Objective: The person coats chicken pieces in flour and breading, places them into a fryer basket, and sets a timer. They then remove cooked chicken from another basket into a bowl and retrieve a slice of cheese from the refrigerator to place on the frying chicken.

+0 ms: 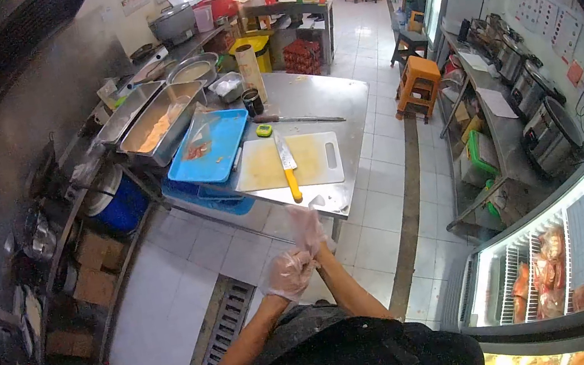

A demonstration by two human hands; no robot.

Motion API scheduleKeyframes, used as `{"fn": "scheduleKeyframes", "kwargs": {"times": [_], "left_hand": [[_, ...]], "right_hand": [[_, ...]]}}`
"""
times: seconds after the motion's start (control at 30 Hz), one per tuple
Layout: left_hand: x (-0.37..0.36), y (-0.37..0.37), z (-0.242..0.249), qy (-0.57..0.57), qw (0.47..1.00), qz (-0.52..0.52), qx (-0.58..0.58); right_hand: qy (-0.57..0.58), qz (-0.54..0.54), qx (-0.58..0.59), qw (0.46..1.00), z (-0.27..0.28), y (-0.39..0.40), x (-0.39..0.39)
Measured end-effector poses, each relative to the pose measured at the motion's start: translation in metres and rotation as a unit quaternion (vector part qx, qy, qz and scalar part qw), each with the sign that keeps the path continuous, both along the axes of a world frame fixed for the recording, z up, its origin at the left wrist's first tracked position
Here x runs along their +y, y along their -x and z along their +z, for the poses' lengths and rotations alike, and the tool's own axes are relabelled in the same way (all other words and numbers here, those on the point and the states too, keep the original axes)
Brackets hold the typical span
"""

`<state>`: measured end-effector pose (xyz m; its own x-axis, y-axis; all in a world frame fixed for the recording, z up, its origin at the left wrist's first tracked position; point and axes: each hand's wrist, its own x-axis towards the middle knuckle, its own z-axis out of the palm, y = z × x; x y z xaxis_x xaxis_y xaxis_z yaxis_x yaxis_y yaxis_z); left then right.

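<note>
My left hand (289,275), in a clear plastic glove, has its fingers closed at the wrist edge of the glove on my right hand (307,230). The right hand points up toward the table edge, its fingers blurred inside the loose plastic. Beyond both hands, a knife (292,180) with a yellow handle lies on a white cutting board (315,157). Left of the board is a blue tray (223,136) holding a plastic bag (201,137) with reddish pieces. A green device (264,130) and a long thin rod (308,118) lie behind the board.
The steel table (350,93) stands in front. Metal pans (167,118) are at its left. An orange stool (417,86) stands on the right floor, with a lit glass fridge (543,272) nearer. A floor grate (230,314) is below left. Two people stand far back.
</note>
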<state>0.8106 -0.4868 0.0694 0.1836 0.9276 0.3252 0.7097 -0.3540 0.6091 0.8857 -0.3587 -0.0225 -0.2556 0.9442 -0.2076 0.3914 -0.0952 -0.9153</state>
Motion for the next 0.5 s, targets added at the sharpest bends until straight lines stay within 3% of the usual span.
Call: {"fn": "scheduleKeyframes", "kwargs": {"times": [0.07,0.1,0.27,0.4,0.47,0.5], "left_hand": [[0.000,0.000,0.000,0.013,1.000,-0.008,-0.002],[-0.001,-0.001,0.003,0.006,1.000,-0.014,-0.015],[0.000,-0.001,-0.002,0.015,1.000,-0.005,-0.003],[0.000,-0.002,0.011,-0.031,0.999,0.009,-0.015],[0.000,0.000,0.011,-0.033,0.999,0.014,-0.006],[-0.001,0.001,0.011,-0.037,0.999,0.009,-0.008]], "right_hand": [[-0.253,-0.002,0.168,0.953,-0.032,0.005,0.003],[-0.252,-0.002,0.167,0.953,-0.042,0.009,0.004],[-0.181,-0.038,0.297,0.937,-0.075,0.023,0.006],[-0.132,-0.012,0.422,0.897,-0.032,0.013,-0.006],[0.047,0.040,0.530,0.845,-0.044,0.013,0.003],[0.047,0.039,0.531,0.845,-0.067,0.020,0.012]]}}
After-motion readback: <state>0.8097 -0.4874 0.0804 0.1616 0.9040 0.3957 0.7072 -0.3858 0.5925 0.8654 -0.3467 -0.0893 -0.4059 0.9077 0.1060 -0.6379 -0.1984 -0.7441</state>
